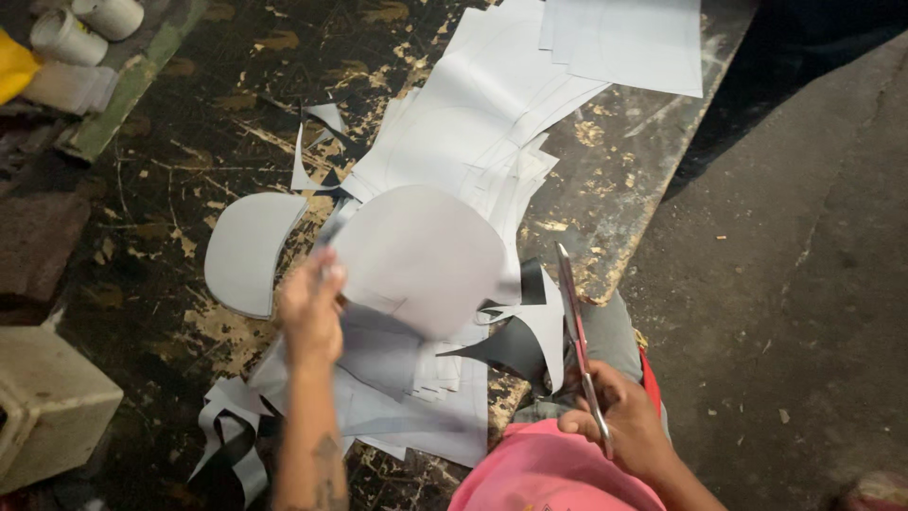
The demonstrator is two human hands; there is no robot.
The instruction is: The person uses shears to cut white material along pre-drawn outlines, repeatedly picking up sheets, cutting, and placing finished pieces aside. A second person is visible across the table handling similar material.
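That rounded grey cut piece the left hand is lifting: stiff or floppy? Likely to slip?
The rounded grey piece probably has some body: pinched at one edge by the left hand, it keeps its curved outline rather than drooping. It looks thin and light, like the sheets stacked on the table. The smooth face may slide easily over the pile.

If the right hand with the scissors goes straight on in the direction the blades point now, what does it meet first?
The right hand holds scissors pointing up and away. Just past the tips lies bare worn tabletop, then the stack of white sheets. Depth is unclear, so the blades may pass above both.
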